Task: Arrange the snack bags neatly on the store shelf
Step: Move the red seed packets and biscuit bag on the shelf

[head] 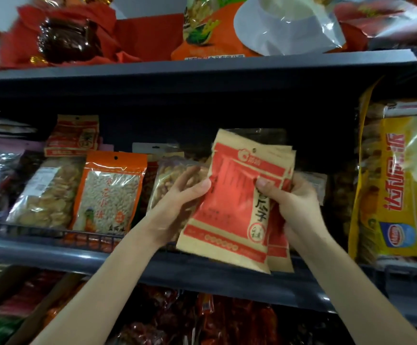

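A small stack of tan and red paper snack bags is held upright in front of the middle shelf. My left hand grips the stack's left edge, thumb on the front. My right hand clasps the right side, thumb pressed on the front bag and fingers behind. The bags sit slightly fanned, the back ones poking out to the right. Behind them the shelf space is dark and looks hollow.
On the same shelf stand an orange seed bag, a clear bag of pale chips, a nut bag and another tan-red bag further back. A large yellow package fills the right. Red bags crowd the shelves above and below.
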Available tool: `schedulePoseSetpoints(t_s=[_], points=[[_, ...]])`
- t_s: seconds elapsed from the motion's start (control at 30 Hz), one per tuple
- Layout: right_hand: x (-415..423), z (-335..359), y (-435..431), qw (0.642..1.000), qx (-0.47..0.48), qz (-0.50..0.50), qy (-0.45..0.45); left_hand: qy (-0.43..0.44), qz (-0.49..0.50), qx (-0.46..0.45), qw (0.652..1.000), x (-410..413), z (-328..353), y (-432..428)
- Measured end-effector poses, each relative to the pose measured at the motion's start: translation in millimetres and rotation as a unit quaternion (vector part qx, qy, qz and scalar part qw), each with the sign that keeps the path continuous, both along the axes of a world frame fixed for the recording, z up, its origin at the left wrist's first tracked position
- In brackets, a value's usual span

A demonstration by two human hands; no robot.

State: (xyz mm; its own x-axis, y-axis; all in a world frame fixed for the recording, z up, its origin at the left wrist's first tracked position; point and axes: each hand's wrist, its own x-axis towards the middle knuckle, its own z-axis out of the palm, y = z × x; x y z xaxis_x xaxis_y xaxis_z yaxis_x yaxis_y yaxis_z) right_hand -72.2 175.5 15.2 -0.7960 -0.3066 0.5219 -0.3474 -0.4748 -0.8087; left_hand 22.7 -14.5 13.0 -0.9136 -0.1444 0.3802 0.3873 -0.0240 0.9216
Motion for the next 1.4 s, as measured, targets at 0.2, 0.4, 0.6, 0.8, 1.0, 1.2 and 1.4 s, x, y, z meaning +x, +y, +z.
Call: schedulePoseSetpoints(t_s=[0.2,0.4,0.6,0.8,1.0,1.2,1.4], points=[[15.1,-12.9,-35.2,0.997,0.042,0.067,-0.025,-0.027,0.056,0.019,0.998,29.1,-13.6,-18.3],[37.0,-19.7,-69.4,0.997,0.058,0.056,-0.002,-0.013,0.101,-0.027,0.994,49.3,-5.1,-46.8],[63.6,-25.6,-110.8,0.995,0.081,0.014,0.051,-0.025,0.2,-0.042,0.979,66.8,-3.4,-69.0],[93.1,-37.9,-150.9,0.994,0.081,-0.012,0.068,0.058,0.277,-0.086,0.955,81.7,-4.7,-107.7],[110.8,-47.3,-177.1,0.994,0.088,-0.018,0.057,0.092,0.292,-0.114,0.945,89.9,-13.6,-139.9],[118.1,-42.4,-180.2,0.992,0.122,0.024,0.019,0.116,0.33,-0.095,0.932,85.0,-15.9,-155.0],[65.6,-39.7,-135.9,0.963,0.115,-0.242,0.004,0.12,0.375,-0.052,0.918,84.1,-9.5,-157.1]])
